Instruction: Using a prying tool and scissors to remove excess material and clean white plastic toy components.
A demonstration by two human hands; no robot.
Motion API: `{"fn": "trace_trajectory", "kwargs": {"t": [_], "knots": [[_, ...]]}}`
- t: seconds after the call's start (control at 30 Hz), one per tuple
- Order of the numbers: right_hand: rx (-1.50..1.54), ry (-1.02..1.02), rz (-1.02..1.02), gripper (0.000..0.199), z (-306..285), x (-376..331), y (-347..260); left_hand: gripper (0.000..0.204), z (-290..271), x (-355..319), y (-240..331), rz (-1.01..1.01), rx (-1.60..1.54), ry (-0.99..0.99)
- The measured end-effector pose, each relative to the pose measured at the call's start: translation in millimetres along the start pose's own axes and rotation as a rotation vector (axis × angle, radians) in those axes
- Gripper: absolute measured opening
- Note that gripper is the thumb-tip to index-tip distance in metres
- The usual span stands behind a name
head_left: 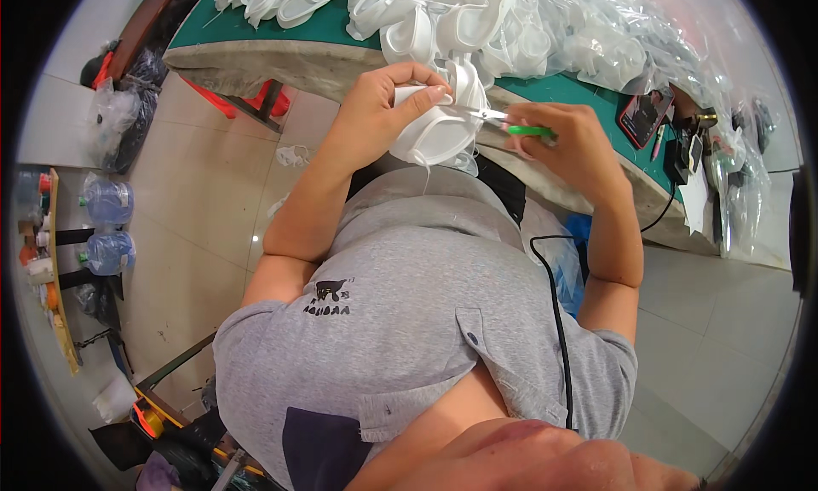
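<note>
While the left grip [383,108] pinches a white piece [434,139] by the table edge [264,58], the right grip [569,140] clasps scissors [488,114] close beside.

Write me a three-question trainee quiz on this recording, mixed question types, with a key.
1. Which hand holds the scissors?
2. The left hand is gripping: a) a pen; b) a white piece; c) a bottle.
3. True or false: the phone is to the right of the scissors in the picture.

Key:
1. The right hand.
2. b
3. True.
</note>
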State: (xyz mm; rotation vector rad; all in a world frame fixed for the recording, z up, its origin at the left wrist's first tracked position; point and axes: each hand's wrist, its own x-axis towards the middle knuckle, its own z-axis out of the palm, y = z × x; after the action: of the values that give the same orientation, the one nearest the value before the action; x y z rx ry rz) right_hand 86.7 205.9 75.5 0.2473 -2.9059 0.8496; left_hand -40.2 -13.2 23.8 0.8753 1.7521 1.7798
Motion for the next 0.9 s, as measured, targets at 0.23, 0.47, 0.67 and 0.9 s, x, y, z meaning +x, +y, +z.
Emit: {"fn": "trace_trajectory", "kwargs": {"t": [0.23,0.47,0.67,0.9], "knots": [[0.555,0.351,0.109,0.024,28,13,-1,0.018,9,3,-5,0.049,-0.065,0.045],[0.476,0.406,0.117,0.023,46,33,-15,0.016,2,6,-5,0.174,0.059,0.109],[0.54,0.615,0.207,0.017,37,32,3,0.011,-21,9,-7,0.301,-0.52,0.244],[0.939,0.826,0.3,0.022,21,27,22,0.012,-77,3,1,0.403,-0.892,0.219]]}}
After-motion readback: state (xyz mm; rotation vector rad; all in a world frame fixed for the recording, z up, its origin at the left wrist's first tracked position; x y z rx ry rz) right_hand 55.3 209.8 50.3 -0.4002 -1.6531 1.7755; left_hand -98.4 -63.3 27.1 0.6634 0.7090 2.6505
